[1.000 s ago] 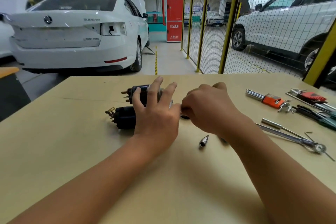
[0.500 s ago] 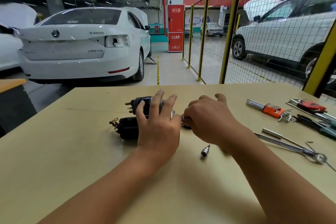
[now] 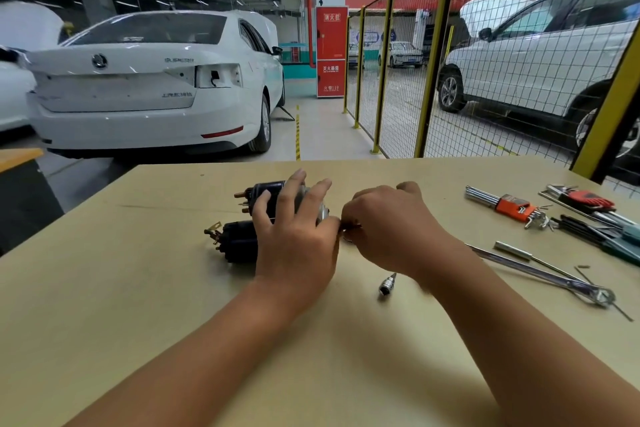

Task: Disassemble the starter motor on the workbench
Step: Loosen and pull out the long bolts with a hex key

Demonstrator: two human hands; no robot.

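Starter motor (image 3: pixel 249 218) lying on its side, middle of the tan surface (image 3: pixel 138 322), dark twin cylinders side by side, copper terminals poking out to the left. Left hand (image 3: pixel 294 239) draped over the top of it, fingers spread and lying across the far cylinder, thumb toward the near one, pressing rather than wrapping. Right hand (image 3: pixel 391 229) tucked in tight against the motor's right end, fingers curled under into a pinching grip on some small dark part there; too hidden by the knuckles to name. Both hands almost touching at the metal end of the housing.

Just near of the right wrist, a small silver socket bit (image 3: pixel 387 284) lying loose on the surface. Further right, a long chrome wrench (image 3: pixel 540 276) running diagonally, a short steel rod (image 3: pixel 512 251) beside it. Far right, a hex key set in an orange holder (image 3: pixel 509 206), another set in a red holder (image 3: pixel 585 199) beyond that, and dark-handled tools (image 3: pixel 595 232) at the edge.

Past the surface, a white sedan (image 3: pixel 145 87) parked on the left, tail lamp missing. Red fire cabinet (image 3: pixel 331 52) at centre. Yellow-posted mesh fence (image 3: pixel 433 55) to the right with a white SUV (image 3: pixel 540 59) behind it.
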